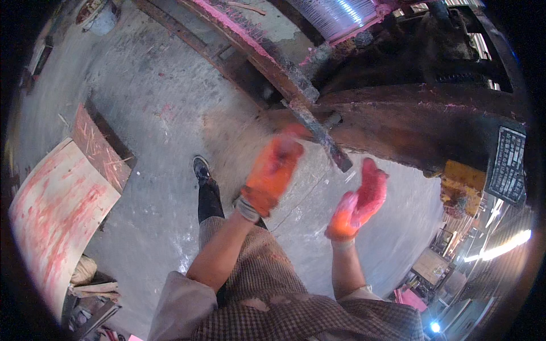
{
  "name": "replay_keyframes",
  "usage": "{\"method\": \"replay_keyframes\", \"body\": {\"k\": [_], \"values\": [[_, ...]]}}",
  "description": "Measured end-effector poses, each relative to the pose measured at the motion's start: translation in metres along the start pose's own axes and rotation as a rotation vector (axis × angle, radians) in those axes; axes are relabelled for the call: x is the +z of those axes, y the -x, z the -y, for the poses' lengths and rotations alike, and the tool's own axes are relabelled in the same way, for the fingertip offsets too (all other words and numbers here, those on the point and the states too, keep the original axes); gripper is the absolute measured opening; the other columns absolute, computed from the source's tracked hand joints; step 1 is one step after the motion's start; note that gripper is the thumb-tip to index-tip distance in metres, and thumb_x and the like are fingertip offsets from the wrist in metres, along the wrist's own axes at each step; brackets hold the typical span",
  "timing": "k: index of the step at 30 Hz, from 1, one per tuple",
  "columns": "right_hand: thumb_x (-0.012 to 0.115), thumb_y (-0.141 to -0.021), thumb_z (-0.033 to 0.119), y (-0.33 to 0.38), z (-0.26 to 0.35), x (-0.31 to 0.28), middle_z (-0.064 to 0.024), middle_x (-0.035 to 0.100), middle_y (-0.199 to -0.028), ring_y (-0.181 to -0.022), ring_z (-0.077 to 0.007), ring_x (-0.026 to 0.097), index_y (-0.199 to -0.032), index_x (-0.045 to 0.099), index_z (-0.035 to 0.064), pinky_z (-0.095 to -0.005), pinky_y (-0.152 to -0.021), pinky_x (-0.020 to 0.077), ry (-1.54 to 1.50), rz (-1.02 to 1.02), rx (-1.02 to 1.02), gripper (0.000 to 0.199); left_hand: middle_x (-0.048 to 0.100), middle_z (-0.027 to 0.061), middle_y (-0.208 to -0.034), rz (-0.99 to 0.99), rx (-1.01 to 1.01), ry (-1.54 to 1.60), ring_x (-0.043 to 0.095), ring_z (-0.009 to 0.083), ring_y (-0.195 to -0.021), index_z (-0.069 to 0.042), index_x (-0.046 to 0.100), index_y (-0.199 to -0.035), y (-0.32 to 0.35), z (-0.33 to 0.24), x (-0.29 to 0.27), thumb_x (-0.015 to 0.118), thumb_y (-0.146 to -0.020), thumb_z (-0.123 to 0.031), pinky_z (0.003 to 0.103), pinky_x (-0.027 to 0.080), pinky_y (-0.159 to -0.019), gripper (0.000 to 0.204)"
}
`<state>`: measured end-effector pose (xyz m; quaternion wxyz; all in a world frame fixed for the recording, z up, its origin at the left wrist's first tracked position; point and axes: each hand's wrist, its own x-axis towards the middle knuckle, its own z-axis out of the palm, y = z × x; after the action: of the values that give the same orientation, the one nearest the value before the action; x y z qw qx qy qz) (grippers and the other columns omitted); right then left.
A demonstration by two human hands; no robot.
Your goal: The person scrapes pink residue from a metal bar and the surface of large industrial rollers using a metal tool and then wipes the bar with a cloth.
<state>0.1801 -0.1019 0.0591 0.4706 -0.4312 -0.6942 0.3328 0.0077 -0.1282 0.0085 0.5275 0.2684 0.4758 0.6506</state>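
My left hand [274, 173] wears an orange glove, stained darker over the fingers. It is raised just left of the end of a rusty metal bar [333, 150], its fingers smeared by motion. Whether it touches the bar I cannot tell. To the right of that bar end is my right hand [361, 204], also in an orange glove with pinkish-red colouring. Its fingers are stretched out, and nothing shows in it. The bar juts toward me from a dark, rusty machine frame [392, 122] with pink residue along its edges.
A shiny ridged cylinder [341, 17] with pink edges sits in the machine at the top. A yellow bracket [462, 184] and a metal plate [505, 165] are at the right. Red-smeared board [62, 210] lies left; a bucket [102, 20] stands far left.
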Motion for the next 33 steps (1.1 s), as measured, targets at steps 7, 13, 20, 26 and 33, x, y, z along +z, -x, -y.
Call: {"method": "replay_keyframes", "body": {"k": [7, 13, 20, 26, 33], "values": [[0.056, -0.106, 0.034, 0.005, -0.063, -0.013, -0.0082, 0.059, -0.134, -0.113, -0.0161, 0.059, -0.147, 0.040, 0.0098, -0.0340, -0.097, 0.0481, -0.304, -0.290, 0.643, 0.050, 0.070, 0.0071, -0.107, 0.107, 0.193, -0.342, 0.067, 0.0184, -0.097, -0.008, 0.063, -0.129, -0.016, -0.030, 0.003, 0.077, -0.087, -0.015, 0.031, 0.052, -0.086, 0.045], [0.056, -0.105, 0.041, -0.007, -0.106, -0.002, -0.0015, 0.065, -0.104, -0.083, -0.0121, 0.059, -0.118, 0.057, 0.0115, -0.0271, -0.072, 0.0492, -0.423, -0.187, 0.514, 0.032, 0.068, 0.0090, -0.117, 0.333, 0.620, -0.689, 0.063, 0.0281, -0.111, -0.012, 0.066, -0.126, -0.026, -0.035, 0.053, 0.080, -0.078, -0.028, 0.042, 0.049, -0.100, 0.052], [0.056, -0.105, 0.040, -0.006, -0.101, -0.006, -0.0002, 0.063, -0.100, -0.080, -0.0106, 0.058, -0.114, 0.057, 0.0119, -0.0257, -0.067, 0.0468, -0.315, -0.179, 0.481, 0.029, 0.062, 0.0046, -0.096, 0.297, 0.786, -0.625, 0.062, 0.0291, -0.100, -0.019, 0.062, -0.134, -0.024, -0.012, 0.083, 0.074, -0.076, -0.021, 0.042, 0.054, -0.088, 0.059], [0.056, -0.105, 0.039, -0.015, -0.086, 0.006, 0.0010, 0.062, -0.096, -0.078, -0.0094, 0.056, -0.110, 0.058, 0.0123, -0.0245, -0.062, 0.0448, -0.157, -0.244, 0.501, 0.027, 0.064, 0.0044, -0.081, 0.005, 0.507, -0.121, 0.060, 0.0182, -0.064, -0.011, 0.065, -0.110, -0.058, -0.016, 0.055, 0.082, -0.080, -0.028, 0.033, 0.050, -0.057, 0.038], [0.056, -0.105, 0.035, -0.036, -0.067, 0.028, 0.0018, 0.061, -0.094, -0.072, -0.0061, 0.052, -0.111, 0.057, 0.0130, -0.0220, -0.055, 0.0363, -0.052, -0.377, 0.583, 0.023, 0.064, -0.0034, -0.079, -0.189, 0.348, 0.666, 0.059, 0.0063, -0.067, -0.007, 0.066, -0.087, -0.100, -0.063, 0.027, 0.081, -0.080, -0.010, 0.024, 0.048, -0.059, 0.017]]}}
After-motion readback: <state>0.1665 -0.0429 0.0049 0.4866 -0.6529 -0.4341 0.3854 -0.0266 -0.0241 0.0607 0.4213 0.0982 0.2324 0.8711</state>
